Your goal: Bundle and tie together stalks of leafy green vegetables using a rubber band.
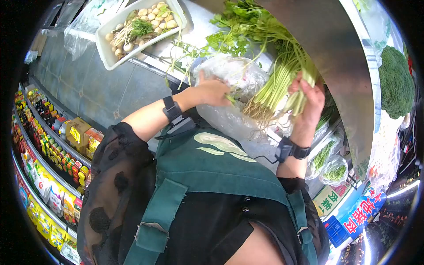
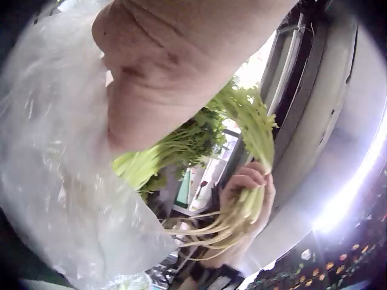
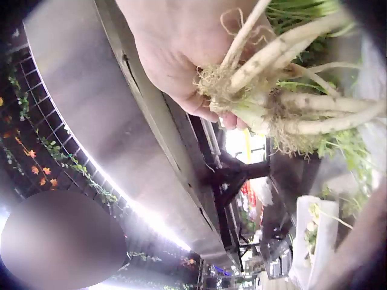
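In the head view my right hand [image 1: 311,95] grips a small bunch of celery [image 1: 300,99], its fingers curled round the pale stalks. Thick whitish roots [image 3: 290,48] hang from these stalks, close to the palm in the right wrist view. Just left of it, a larger bunch of celery [image 1: 276,81] lies with its thin brown roots toward me and its leaves [image 1: 240,31] away from me. My left hand [image 1: 214,92] is over a clear plastic bag [image 1: 238,70], thumb spread apart. A green scrap [image 1: 232,99] shows at its fingertips, which are otherwise hidden.
A white tub [image 1: 104,53] of round pale vegetables stands at the upper left. Along the right runs a curved metal panel [image 1: 327,39], with broccoli [image 1: 396,81] beyond it. Bagged greens [image 1: 333,170] sit below right; shelves of packaged goods [image 1: 57,150] line the left.
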Motion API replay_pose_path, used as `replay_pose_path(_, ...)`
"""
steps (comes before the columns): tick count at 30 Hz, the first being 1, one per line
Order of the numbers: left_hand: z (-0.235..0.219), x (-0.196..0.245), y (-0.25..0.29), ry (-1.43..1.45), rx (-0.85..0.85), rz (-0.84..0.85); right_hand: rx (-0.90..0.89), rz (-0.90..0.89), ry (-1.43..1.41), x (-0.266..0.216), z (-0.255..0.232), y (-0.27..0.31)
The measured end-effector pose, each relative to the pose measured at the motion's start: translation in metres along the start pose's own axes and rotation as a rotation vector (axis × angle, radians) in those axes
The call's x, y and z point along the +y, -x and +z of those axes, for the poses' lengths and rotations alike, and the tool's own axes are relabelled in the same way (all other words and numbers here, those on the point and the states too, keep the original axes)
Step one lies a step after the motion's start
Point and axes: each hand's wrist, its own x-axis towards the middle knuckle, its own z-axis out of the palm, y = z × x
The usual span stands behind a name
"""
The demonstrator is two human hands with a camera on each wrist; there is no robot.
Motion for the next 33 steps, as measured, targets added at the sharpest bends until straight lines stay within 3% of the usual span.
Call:
replay_pose_path(2,0.015,-0.025,-0.004,0.075,0.035,-0.287,0.025,0.022,-0.046,-0.012,-0.011,-0.003)
replay_pose_path(3,0.022,-0.044,-0.007,0.074,0.032,-0.283,-0.077,-0.056,-0.141,-0.018,-0.015,-0.005)
replay_pose_path(5,0.028,-0.076,-0.010,0.634,0.177,-0.257,-0.179,-0.129,-0.232,-0.023,-0.021,-0.004)
replay_pose_path(6,0.030,-0.079,-0.012,0.635,0.179,-0.258,-0.240,-0.130,-0.259,-0.024,-0.023,-0.003)
replay_pose_path(8,0.022,-0.073,-0.013,0.497,0.950,-0.402,-0.308,-0.154,-0.256,-0.027,-0.017,0.001)
replay_pose_path(9,0.016,-0.071,-0.014,0.500,0.954,-0.405,-0.313,-0.153,-0.254,-0.024,-0.016,0.002)
replay_pose_path(11,-0.017,-0.045,-0.008,-0.063,1.216,-0.229,-0.303,-0.066,-0.239,-0.016,-0.014,0.006)
replay_pose_path(12,-0.022,-0.039,-0.015,-0.058,1.218,-0.237,-0.331,-0.087,-0.240,-0.015,-0.005,0.008)
replay_pose_path(14,-0.034,-0.024,-0.037,0.800,0.732,-0.005,-0.342,-0.058,-0.274,-0.009,0.000,0.011)
replay_pose_path(16,-0.040,-0.002,-0.062,1.276,0.591,-0.054,-0.310,-0.028,-0.343,-0.008,0.011,0.016)
replay_pose_path(20,-0.055,-0.005,-0.120,1.433,0.559,-0.085,-0.357,0.002,-0.419,-0.009,0.015,0.020)
replay_pose_path(22,-0.061,-0.008,-0.127,1.818,0.572,0.262,-0.344,-0.017,-0.437,-0.010,0.012,0.019)
replay_pose_path(23,-0.064,-0.012,-0.124,1.818,0.570,0.264,-0.321,-0.034,-0.457,-0.011,0.010,0.019)
replay_pose_path(25,-0.072,-0.022,-0.113,1.265,0.567,0.126,-0.336,-0.031,-0.479,-0.011,0.006,0.018)
replay_pose_path(27,-0.072,-0.030,-0.115,1.410,0.540,0.061,-0.328,-0.070,-0.517,-0.007,-0.001,0.012)
replay_pose_path(29,-0.070,-0.048,-0.106,1.077,0.421,-0.227,-0.320,-0.062,-0.564,-0.005,-0.008,0.005)
replay_pose_path(31,-0.071,-0.066,-0.088,1.117,0.511,-0.381,-0.316,-0.004,-0.667,0.004,-0.024,-0.014)
replay_pose_path(32,-0.068,-0.084,-0.084,1.097,0.517,-0.433,-0.474,-0.014,-0.784,0.012,-0.031,-0.026)
replay_pose_path(33,-0.067,-0.102,-0.081,1.075,0.525,-0.485,-0.473,-0.014,-0.788,0.015,-0.039,-0.035)
